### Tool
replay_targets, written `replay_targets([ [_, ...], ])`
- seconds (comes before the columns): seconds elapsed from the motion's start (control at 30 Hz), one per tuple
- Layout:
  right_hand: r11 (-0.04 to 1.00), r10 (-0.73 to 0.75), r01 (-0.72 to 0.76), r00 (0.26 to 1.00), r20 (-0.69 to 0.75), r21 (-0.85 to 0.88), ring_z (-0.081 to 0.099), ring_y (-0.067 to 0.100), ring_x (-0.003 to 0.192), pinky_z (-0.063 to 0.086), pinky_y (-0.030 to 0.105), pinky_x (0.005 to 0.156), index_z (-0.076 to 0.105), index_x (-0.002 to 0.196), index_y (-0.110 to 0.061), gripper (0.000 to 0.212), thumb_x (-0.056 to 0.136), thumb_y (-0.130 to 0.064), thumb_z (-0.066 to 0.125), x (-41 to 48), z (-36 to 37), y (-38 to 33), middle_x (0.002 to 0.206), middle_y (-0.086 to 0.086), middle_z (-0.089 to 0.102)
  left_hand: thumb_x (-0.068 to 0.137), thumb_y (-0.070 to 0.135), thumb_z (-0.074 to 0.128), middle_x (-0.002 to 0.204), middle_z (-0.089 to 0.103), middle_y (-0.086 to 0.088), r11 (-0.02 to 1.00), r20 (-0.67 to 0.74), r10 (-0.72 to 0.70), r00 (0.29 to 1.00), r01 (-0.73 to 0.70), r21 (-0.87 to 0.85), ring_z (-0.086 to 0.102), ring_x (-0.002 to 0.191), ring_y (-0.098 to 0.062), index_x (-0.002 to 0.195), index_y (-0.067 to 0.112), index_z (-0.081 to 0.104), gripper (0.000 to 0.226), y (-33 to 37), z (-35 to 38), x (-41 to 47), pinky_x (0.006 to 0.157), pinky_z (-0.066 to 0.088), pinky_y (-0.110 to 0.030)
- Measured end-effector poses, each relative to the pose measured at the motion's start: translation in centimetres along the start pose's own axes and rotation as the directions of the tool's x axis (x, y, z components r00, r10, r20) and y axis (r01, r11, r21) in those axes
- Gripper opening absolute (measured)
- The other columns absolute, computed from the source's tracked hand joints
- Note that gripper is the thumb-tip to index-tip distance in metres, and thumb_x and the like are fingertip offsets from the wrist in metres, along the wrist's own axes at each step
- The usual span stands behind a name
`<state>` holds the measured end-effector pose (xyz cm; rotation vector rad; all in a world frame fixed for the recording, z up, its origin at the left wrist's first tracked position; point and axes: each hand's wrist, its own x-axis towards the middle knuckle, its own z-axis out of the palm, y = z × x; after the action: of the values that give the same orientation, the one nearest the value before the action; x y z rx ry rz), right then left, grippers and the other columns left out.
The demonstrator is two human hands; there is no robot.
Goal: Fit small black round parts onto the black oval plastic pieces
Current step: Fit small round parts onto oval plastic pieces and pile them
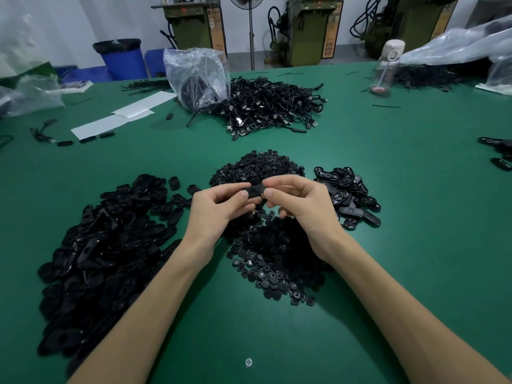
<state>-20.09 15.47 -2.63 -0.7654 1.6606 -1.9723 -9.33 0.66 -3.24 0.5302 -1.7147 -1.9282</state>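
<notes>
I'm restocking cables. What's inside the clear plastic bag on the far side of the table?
Inside the clear plastic bag a dark coiled mass shows, probably cables like the cable pile beside it. Crinkled, glaring plastic hides what exactly and how many.

Fingers of the left hand (219, 210) and right hand (303, 203) cover most of the oval piece (253, 193) between them, so any round part on it cannot be made out; the hands hide the middle of the heap of round parts (273, 253); the top edge cuts the fan (245, 0).

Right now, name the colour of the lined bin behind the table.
The bin is blue; the head view shows it best.
</notes>
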Motion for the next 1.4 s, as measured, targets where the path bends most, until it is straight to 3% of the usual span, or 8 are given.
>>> replay_targets([
  [0.1,1.000,-0.010,0.010,0.999,0.034,-0.008,0.065,0.010,0.079,0.050,0.023,0.065,0.080,0.110,-0.018,0.021,0.094,-0.008,0.071,-0.07,-0.11,-0.06,0.089,0.002,0.076,0.099,-0.001,0.066,0.103,0.080,-0.014,1.000,0.002,-0.005,1.000,0.005,-0.007,0.078,0.099,-0.029,0.116,0.002,0.073,0.019,-0.02,0.06,-0.01,0.088,0.061,-0.028],
  [0.27,1.000,0.017,-0.017,0.999,0.036,-0.002,0.066,0.010,0.079,0.050,0.023,0.064,0.079,0.107,-0.012,0.016,0.094,-0.008,0.071,-0.10,-0.04,-0.09,0.090,0.004,0.078,0.099,0.000,0.066,0.103,0.080,-0.014,1.000,0.009,0.005,1.000,-0.006,0.014,0.078,0.099,-0.028,0.117,0.001,0.073,0.020,0.10,0.03,-0.12,0.087,0.061,-0.027],
  [0.4,1.000,0.029,-0.029,1.000,0.009,0.008,0.071,0.017,0.081,0.051,0.025,0.065,0.073,0.107,-0.005,0.015,0.092,-0.006,0.073,-0.06,-0.03,-0.04,0.094,0.009,0.079,0.098,0.000,0.067,0.102,0.080,-0.015,1.000,0.011,0.006,1.000,-0.007,0.009,0.078,0.099,-0.027,0.117,0.001,0.073,0.021,0.16,0.05,-0.13,0.086,0.061,-0.027],
  [0.57,1.000,0.023,-0.023,0.999,-0.039,0.001,0.075,0.021,0.087,0.052,0.024,0.067,0.074,0.102,-0.009,0.012,0.091,-0.013,0.076,0.00,-0.24,-0.01,0.095,0.004,0.080,0.095,0.000,0.070,0.103,0.079,-0.017,0.999,0.021,-0.020,1.000,0.021,-0.028,0.078,0.099,-0.030,0.117,0.000,0.072,0.022,0.25,0.07,-0.22,0.084,0.062,-0.027],
  [0.73,0.998,0.008,-0.014,0.995,-0.097,-0.054,0.063,0.005,0.074,0.047,0.019,0.060,0.080,0.093,-0.018,0.005,0.089,-0.019,0.079,0.14,-0.28,0.21,0.079,-0.006,0.074,0.089,0.006,0.076,0.105,0.078,-0.018,0.987,0.036,-0.097,0.995,0.101,-0.128,0.077,0.100,-0.032,0.117,-0.002,0.071,0.029,0.58,-0.10,-0.21,0.083,0.062,-0.028],
  [1.03,0.978,-0.102,0.074,0.986,-0.135,-0.193,0.071,0.011,0.072,0.049,0.017,0.062,0.078,0.086,-0.022,0.005,0.085,-0.018,0.082,0.15,0.09,0.31,0.076,0.001,0.077,0.079,0.017,0.083,0.092,0.078,-0.011,0.984,0.048,-0.121,0.992,0.126,-0.124,0.077,0.089,-0.023,0.113,0.001,0.075,0.038,0.66,0.10,-0.19,0.080,0.062,-0.027],
  [1.4,0.969,-0.145,0.113,0.980,-0.136,-0.221,0.069,0.012,0.073,0.051,0.023,0.067,0.078,0.086,-0.017,0.003,0.086,-0.015,0.081,-0.13,0.64,0.24,0.078,0.001,0.076,0.075,0.021,0.087,0.094,0.078,-0.011,0.974,0.084,-0.149,0.985,0.161,-0.160,0.077,0.088,-0.022,0.108,0.004,0.078,0.039,0.50,0.36,-0.30,0.079,0.062,-0.030],
])
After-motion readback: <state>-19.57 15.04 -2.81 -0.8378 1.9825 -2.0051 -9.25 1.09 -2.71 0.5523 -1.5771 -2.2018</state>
